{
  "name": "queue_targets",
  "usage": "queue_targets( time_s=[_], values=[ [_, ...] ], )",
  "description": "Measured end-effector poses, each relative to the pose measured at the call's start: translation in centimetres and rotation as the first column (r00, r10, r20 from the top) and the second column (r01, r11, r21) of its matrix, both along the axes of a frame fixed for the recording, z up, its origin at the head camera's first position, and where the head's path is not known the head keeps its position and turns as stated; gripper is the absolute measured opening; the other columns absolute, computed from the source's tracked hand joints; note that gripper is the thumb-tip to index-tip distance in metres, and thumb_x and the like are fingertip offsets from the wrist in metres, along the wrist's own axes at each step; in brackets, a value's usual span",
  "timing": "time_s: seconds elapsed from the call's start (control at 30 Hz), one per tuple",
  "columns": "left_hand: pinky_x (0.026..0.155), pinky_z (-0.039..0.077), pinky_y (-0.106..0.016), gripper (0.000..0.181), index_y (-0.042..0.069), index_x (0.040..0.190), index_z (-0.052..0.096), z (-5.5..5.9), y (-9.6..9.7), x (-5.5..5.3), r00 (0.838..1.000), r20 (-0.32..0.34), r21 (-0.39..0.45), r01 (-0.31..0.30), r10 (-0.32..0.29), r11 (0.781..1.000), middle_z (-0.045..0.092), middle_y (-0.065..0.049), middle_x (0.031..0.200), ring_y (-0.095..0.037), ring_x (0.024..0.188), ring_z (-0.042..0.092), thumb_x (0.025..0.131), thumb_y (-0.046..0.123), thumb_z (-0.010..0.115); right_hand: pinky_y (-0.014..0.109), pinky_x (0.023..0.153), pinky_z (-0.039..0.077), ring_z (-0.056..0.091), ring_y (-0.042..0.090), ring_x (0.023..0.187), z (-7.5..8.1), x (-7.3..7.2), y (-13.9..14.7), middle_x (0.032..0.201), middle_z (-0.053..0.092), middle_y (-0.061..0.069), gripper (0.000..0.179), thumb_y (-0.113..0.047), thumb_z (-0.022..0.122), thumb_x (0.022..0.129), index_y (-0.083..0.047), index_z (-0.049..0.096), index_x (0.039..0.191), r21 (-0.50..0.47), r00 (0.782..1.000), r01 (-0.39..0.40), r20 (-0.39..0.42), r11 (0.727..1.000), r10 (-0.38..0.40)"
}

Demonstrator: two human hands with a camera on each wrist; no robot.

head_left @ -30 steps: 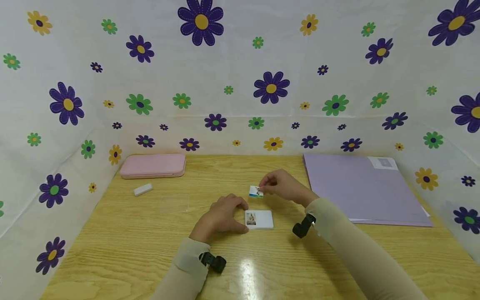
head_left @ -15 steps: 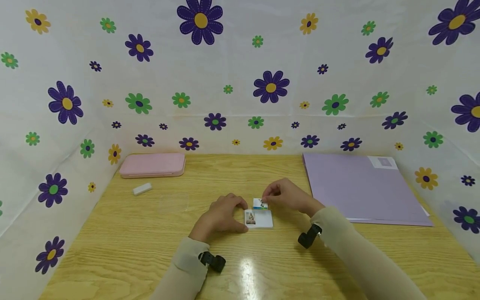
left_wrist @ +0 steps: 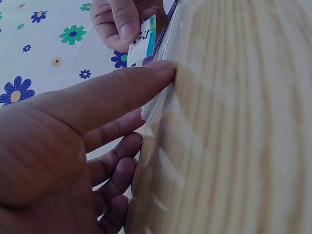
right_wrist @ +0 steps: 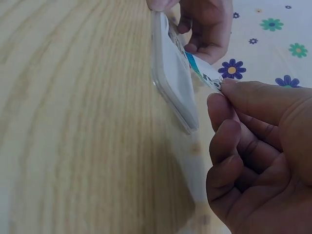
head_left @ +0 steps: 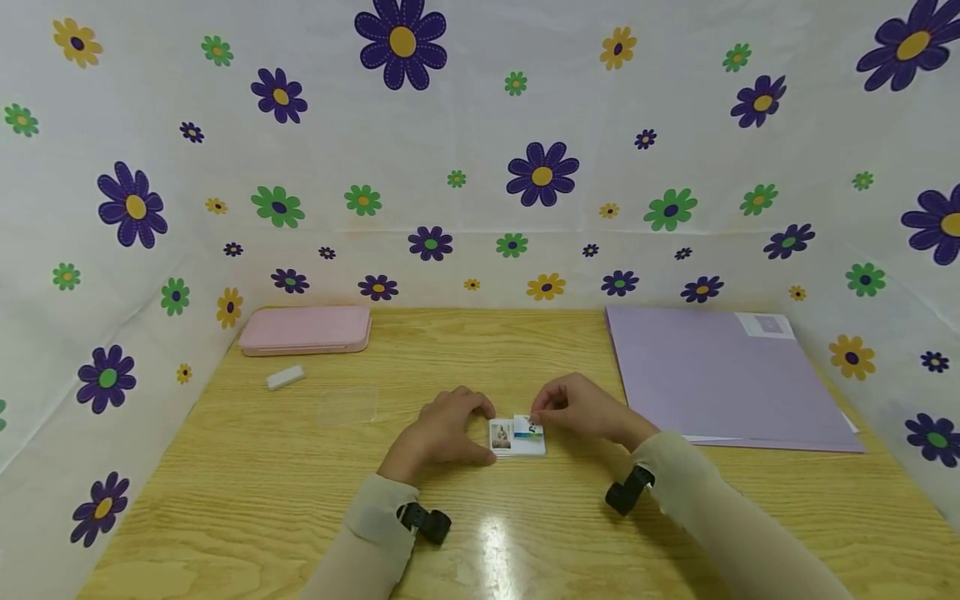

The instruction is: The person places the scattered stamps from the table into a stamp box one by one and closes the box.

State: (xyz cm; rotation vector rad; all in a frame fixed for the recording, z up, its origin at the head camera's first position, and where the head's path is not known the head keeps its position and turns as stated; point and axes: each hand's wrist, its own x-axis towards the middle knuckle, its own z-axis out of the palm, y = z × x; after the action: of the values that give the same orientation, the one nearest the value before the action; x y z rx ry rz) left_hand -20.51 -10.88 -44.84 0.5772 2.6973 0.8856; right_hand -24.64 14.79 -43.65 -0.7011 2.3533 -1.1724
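Note:
A thin white rectangle with rounded corners and a clear rim lies flat on the table, a small brownish picture at its left end. My left hand holds that end, thumb at the near edge and index finger at the far edge. Between the thumb and index finger of my right hand is a small white, blue and green picture piece, perhaps a sticker. It hangs over the rectangle's right part, beside the brownish picture. In the right wrist view the picture piece slants, its lower end close to the white surface.
A clear plastic sheet lies left of my left hand, a small white block beyond it. A pink case is at the back left. On the right lies a large purple folder. Flowered cloth walls the table.
My right hand has moved towards me and slightly right, bringing the picture piece from behind the white rectangle to over it. The left hand has stayed in place.

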Motion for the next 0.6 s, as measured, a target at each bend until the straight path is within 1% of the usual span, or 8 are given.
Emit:
queue_targets(
  time_s=[0.13,0.33,0.6],
  values=[
    [0.095,0.035,-0.050,0.050,0.023,0.113,0.064,0.0,-0.1,0.0,1.000,-0.004,0.001,-0.002,0.002,1.000,0.055,0.002,0.122,-0.024,0.109,0.047,0.071,0.035,0.089,0.030,0.069,0.044,0.054,0.015,0.074,-0.3,0.3,0.0,0.082,0.068,-0.001,0.006,-0.018,0.073,0.091,-0.012,0.073,0.089,-0.002,1.000,-0.007,-0.007,1.000,0.007],
    [0.094,0.036,-0.049,0.050,0.023,0.112,0.064,-0.2,-0.1,-0.1,1.000,-0.007,-0.001,0.002,-0.002,1.000,0.055,0.002,0.121,-0.023,0.108,0.047,0.071,0.036,0.089,0.027,0.064,0.041,0.052,0.014,0.072,-0.8,0.5,-0.1,0.082,0.068,0.000,0.007,-0.016,0.072,0.092,-0.010,0.072,0.089,-0.015,1.000,-0.004,-0.025,1.000,0.004],
    [0.094,0.035,-0.048,0.049,0.024,0.112,0.063,-0.3,-0.1,-0.1,1.000,0.003,0.001,0.003,-0.003,1.000,0.054,0.003,0.121,-0.023,0.109,0.046,0.072,0.036,0.089,0.026,0.061,0.041,0.051,0.014,0.068,-1.2,0.7,-0.3,0.077,0.064,-0.003,0.006,-0.017,0.074,0.090,-0.012,0.071,0.086,0.007,0.997,0.005,-0.077,1.000,-0.004]
  ],
)
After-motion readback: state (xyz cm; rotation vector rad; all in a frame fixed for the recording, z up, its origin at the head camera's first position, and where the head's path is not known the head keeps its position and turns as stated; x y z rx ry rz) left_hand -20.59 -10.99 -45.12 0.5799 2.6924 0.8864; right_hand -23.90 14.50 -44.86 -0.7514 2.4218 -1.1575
